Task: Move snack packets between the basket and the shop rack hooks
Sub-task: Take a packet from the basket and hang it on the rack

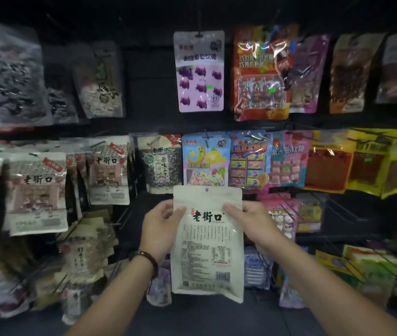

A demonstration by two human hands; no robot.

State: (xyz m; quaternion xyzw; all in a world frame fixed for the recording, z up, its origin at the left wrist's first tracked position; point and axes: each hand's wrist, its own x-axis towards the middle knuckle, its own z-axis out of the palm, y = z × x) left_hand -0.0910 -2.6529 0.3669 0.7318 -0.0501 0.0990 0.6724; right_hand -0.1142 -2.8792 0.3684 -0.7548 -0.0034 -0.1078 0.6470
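Item: cream flat plastic snack packet (207, 251), black calligraphy, printed back towards you, held up before the rack.
You pinch its upper edges with left hand (161, 226) and right hand (255, 224), thumbs on the face. This leaves its round hang hole (207, 189) free, likely for threading onto a black wire hook (206, 137). Basket not in view.

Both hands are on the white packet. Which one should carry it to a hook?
Probably the left hand: it grips the white packet by its left edge, and the matching packets hang to the left. The right hand would cross over.
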